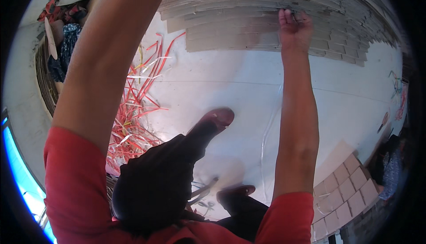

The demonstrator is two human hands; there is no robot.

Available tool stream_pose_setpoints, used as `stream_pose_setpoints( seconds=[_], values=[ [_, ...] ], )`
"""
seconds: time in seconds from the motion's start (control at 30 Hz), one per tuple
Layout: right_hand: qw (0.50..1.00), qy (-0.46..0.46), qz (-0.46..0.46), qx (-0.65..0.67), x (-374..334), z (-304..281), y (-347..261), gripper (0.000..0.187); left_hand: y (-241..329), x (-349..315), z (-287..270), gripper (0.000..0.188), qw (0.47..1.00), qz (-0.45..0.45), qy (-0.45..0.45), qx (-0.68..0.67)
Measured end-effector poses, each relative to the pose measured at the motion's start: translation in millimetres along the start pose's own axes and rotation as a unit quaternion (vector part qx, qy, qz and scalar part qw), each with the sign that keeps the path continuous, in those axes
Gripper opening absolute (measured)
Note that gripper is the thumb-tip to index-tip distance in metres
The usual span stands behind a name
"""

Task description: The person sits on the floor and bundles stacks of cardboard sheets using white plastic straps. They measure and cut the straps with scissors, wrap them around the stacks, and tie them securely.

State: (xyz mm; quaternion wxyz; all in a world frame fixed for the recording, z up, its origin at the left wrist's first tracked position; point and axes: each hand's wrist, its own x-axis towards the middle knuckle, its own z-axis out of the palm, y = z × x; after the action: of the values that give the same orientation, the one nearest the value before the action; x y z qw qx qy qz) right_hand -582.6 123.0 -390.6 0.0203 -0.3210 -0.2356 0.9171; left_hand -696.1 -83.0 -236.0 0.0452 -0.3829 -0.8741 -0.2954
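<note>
My right hand (295,30) is raised in front of a tall stack of flattened brown cardboard (239,24). Its palm faces me and its fingers are loosely bent, with a gap between them and the thumb. Nothing shows in that hand, though whether it touches the cardboard edges is unclear. My left arm (104,53) stretches up past the top edge of the picture, toward the left end of the same stack, so that hand is out of sight.
Tangled red and white strapping strips (133,119) lie on the pale floor (248,93) beside my legs. Tan cardboard pieces (344,190) are laid in rows at lower right. A person (390,173) is near them, and another in dark patterned clothing (69,44) is at upper left.
</note>
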Motion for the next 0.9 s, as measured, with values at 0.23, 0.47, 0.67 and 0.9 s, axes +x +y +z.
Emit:
stream_pose_setpoints(
  seconds=[0.23, 0.47, 0.67, 0.9],
  values=[
    [0.997, 0.005, 0.041, -0.071, 7, -17, -7, 0.010, 13, -17, 2, 0.053, 0.998, -0.029, -0.013, -0.062],
    [0.996, -0.049, 0.051, -0.062, -18, -40, -13, 0.009, 34, -29, 4, 0.061, 0.959, -0.173, -0.027, -0.224],
    [0.991, -0.034, 0.057, -0.118, -27, -65, -28, 0.019, 53, -55, 29, 0.067, 0.956, -0.152, -0.005, -0.250],
    [0.993, -0.011, 0.018, -0.115, -28, -45, -24, 0.037, 31, -43, 22, 0.085, 0.934, -0.163, -0.020, -0.317]
  ],
)
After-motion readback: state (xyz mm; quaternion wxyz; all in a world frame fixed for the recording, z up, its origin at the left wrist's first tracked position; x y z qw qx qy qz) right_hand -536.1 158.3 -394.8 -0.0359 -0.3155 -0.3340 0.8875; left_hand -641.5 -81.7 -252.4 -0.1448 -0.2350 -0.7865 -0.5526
